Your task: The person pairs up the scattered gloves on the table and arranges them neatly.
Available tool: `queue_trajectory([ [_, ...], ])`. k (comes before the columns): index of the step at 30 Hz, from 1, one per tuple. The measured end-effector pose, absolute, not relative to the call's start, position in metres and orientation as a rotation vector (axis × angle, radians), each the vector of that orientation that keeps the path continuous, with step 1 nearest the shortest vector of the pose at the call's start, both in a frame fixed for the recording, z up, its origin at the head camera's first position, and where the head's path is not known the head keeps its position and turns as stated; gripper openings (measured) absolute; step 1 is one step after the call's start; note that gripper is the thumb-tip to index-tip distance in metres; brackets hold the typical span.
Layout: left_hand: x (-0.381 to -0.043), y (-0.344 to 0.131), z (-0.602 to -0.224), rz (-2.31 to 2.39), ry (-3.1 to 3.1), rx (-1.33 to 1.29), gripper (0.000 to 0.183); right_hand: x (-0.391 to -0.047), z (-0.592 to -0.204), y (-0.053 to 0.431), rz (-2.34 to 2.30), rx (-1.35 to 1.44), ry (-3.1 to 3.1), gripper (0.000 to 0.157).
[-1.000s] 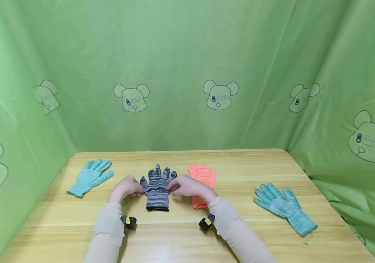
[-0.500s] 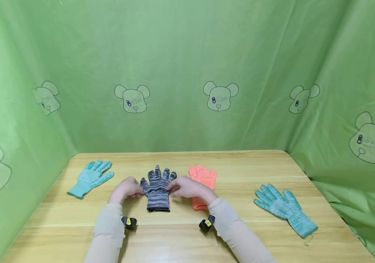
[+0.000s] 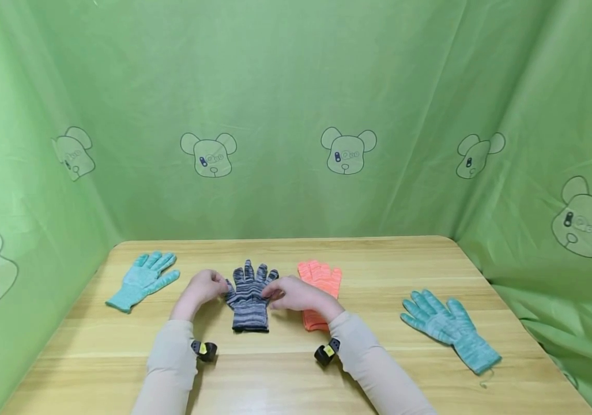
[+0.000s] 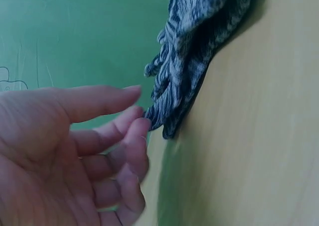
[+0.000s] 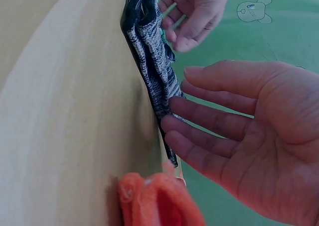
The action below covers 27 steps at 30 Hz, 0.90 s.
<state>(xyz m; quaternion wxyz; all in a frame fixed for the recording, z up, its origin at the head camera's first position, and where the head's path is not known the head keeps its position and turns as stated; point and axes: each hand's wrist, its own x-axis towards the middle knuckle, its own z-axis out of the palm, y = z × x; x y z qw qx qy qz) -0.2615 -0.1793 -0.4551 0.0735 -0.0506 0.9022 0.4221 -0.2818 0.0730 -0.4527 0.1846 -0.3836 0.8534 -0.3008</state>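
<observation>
A grey-and-black striped knit glove (image 3: 250, 308) lies flat mid-table, fingers pointing away and cuff toward me. My left hand (image 3: 203, 288) is at its left side; in the left wrist view the bent fingertips (image 4: 139, 126) meet the tip of one glove finger, with the thumb held apart from them. On the opposite side, my right hand (image 3: 296, 294) touches the glove's edge with extended fingers (image 5: 199, 136), the thumb raised away. Layered knit shows at the cuff in the right wrist view. An orange glove (image 3: 321, 276) lies partly hidden under my right wrist.
One teal glove (image 3: 140, 282) lies at the table's back left, another teal glove (image 3: 448, 328) at the right with a loose thread by its cuff. Green curtain (image 3: 275, 86) with bear-head outlines surrounds the wooden table (image 3: 264, 380) at the back and sides.
My left hand has shifted slightly up and away from me, from the striped glove's lower left edge to the tip of its leftmost finger. The right hand stays nearly still.
</observation>
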Motion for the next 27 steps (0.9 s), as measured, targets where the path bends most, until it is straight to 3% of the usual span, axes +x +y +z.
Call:
queue_trajectory([
  [13, -0.266, -0.168, -0.462, 1.223, 2.724, 0.143, 0.037, -0.283, -0.452, 0.072, -0.776, -1.117, 2.432, 0.034],
  [27, -0.261, -0.168, -0.46, 1.088, 2.628, 0.185, 0.053, -0.281, -0.451, 0.074, -0.763, -1.084, 2.433, 0.034],
])
